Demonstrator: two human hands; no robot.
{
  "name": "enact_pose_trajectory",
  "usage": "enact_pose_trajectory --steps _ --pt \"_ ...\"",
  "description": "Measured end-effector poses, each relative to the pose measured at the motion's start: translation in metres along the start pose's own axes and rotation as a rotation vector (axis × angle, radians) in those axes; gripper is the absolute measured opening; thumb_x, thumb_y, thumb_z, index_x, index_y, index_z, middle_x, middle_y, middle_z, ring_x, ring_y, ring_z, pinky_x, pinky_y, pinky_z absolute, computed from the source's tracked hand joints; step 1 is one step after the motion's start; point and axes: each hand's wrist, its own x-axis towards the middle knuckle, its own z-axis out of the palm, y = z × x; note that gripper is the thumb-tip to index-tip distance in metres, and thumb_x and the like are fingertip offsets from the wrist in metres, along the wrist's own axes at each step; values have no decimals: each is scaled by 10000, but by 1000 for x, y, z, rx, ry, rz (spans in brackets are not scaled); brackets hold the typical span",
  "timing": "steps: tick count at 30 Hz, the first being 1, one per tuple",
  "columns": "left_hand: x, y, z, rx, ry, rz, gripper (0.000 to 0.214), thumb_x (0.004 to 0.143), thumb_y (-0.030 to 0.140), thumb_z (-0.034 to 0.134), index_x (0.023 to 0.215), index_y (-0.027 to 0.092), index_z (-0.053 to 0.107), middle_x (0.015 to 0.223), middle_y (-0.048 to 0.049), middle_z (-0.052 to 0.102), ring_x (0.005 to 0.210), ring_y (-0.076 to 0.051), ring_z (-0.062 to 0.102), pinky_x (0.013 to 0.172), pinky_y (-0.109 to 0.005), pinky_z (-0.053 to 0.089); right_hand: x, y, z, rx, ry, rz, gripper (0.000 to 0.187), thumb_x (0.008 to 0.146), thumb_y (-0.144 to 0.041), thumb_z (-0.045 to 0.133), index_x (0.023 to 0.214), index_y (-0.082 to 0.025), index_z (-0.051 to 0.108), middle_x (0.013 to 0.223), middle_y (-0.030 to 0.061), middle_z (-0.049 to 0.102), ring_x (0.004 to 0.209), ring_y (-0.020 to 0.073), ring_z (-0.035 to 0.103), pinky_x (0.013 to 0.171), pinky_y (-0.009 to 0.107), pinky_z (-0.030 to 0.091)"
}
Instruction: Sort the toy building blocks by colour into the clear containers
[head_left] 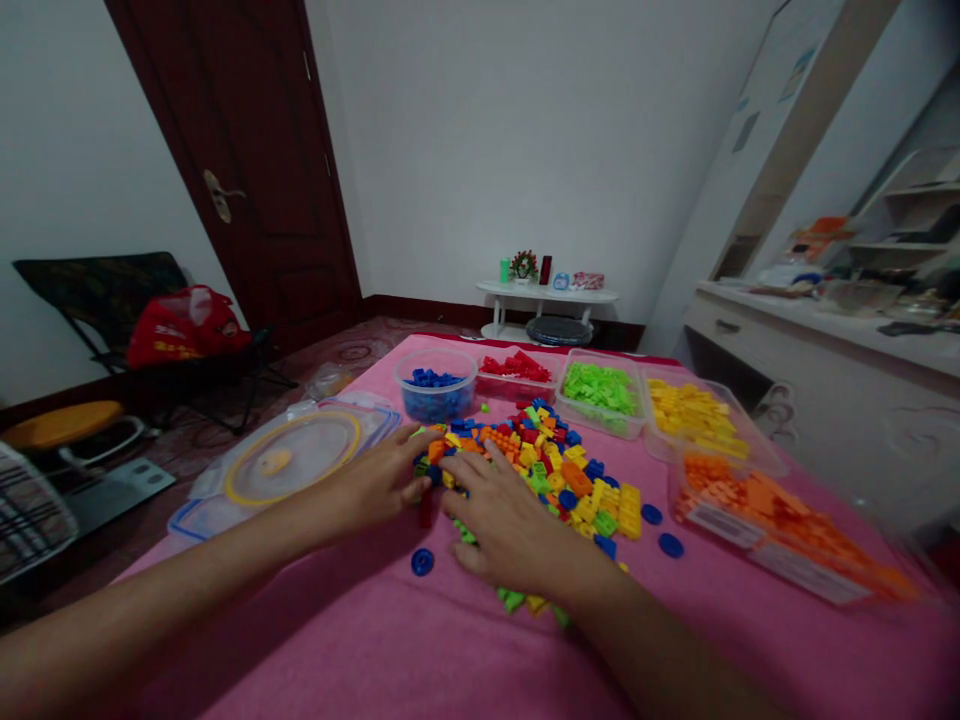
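A mixed pile of toy building bricks [540,460] in red, blue, yellow, green and orange lies on the pink cloth. At its left edge is my left hand [384,478], fingers stretched toward the bricks and thumb apart; nothing shows in its grasp. My right hand [506,515] rests palm down over the near left part of the pile with its fingers spread, hiding some bricks. A blue wheel-like disc [422,561] lies on the cloth just below the two hands. More blue discs [670,545] are to the right of the pile.
Behind the pile stand tubs of blue bricks [435,395], red bricks [517,368], green bricks [600,390] and yellow bricks [694,415]. A box of orange bricks [780,515] is at right. Stacked lids [217,490] lie at left on the pink-covered table [360,640].
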Motion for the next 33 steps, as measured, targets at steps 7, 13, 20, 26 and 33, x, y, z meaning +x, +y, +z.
enact_pose_trajectory --steps 7,13,20,26,33 --pt "11 -5 21 -52 43 -105 522 839 304 457 1343 186 382 1327 -115 463 1215 -223 447 1038 -368 347 -8 58 -23 13 39 278 176 805 -256 543 956 -186 599 1017 74 587 957 186 536 843 313 399" --pt "27 -6 34 -108 58 -130 441 846 273 439 1277 190 486 1275 -100 530 1161 -209 501 1007 -348 381 -27 95 -38 26 -30 468 228 735 -312 633 935 -210 668 966 70 659 892 204 597 790 303 420" --pt "53 31 30 -295 89 85 377 774 116 467 1102 205 631 1199 -49 590 1109 -171 530 964 -289 409 -29 99 -37 89 -38 473 302 646 -218 676 947 -223 697 916 52 694 802 192 615 730 284 433" --pt "96 55 37 -319 -34 111 399 720 77 481 1055 188 669 851 -24 692 771 -163 615 738 -275 479 -28 93 -52 60 -26 509 296 668 -144 566 923 -224 693 862 28 690 760 168 603 657 246 401" --pt "104 64 33 -137 196 230 271 713 161 567 945 184 704 1050 -85 642 981 -209 566 844 -290 436 -31 77 -72 -20 -103 536 246 619 -111 547 815 -223 645 790 17 658 683 152 567 572 233 332"
